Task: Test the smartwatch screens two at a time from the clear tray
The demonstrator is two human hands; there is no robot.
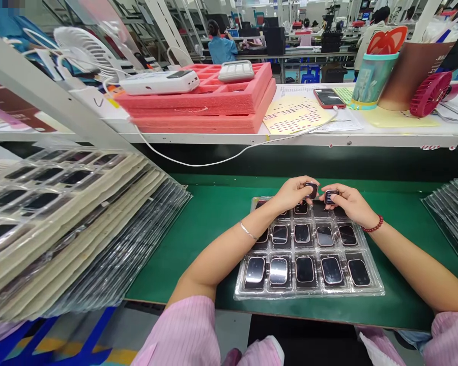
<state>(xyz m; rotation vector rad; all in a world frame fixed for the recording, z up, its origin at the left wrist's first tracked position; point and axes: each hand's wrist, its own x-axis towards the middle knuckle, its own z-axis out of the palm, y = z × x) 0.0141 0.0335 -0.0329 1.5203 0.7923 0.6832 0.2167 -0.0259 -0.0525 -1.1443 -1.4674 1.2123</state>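
Observation:
My left hand (298,192) pinches a dark smartwatch body (312,190) above the back row of a clear plastic tray (374,288). Just to its right, my right hand (345,201) grips a second watch body (331,196), whose small screen shows light markings. The two hands are close together over the tray's far edge. Rows of rounded-square watch bodies sit in the tray's pockets, such as one watch (305,269) in the front row. Part of the back row is hidden by my hands, and my left forearm covers some of the left side.
Stacked trays (80,218) rise at the left; more clear trays (456,213) stand at the right edge. A green mat (213,203) covers the bench. On the shelf are red foam trays (198,114), a phone (329,98), a cup (374,79) and a pink fan (429,94). A white cable (221,163) hangs down.

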